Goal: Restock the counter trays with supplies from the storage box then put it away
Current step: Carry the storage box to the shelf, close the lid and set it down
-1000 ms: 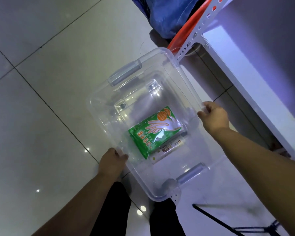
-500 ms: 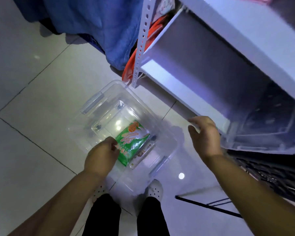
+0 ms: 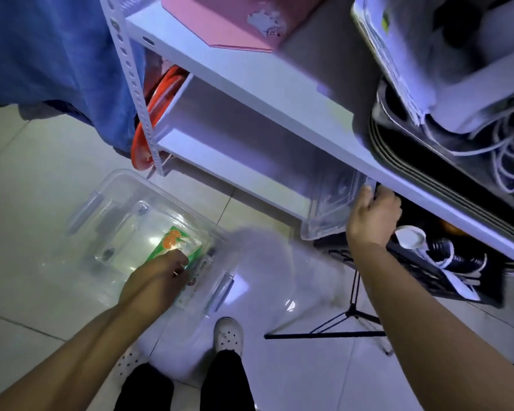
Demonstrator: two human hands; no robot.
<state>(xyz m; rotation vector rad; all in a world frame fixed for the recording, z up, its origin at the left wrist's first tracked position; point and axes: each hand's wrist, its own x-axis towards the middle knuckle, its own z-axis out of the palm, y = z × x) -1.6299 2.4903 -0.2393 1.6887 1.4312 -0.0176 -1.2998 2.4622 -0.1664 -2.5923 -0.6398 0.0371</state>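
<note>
Gripping clear plastic: left hand on rounded storage box rim, right hand on shelved tub.

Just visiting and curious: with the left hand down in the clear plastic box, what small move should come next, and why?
Probably lift the green plastic packet out with the left hand: it rests on that packet inside the clear plastic storage box, though its grip is blurred. The right hand grips a clear plastic tub on the white shelf.
</note>
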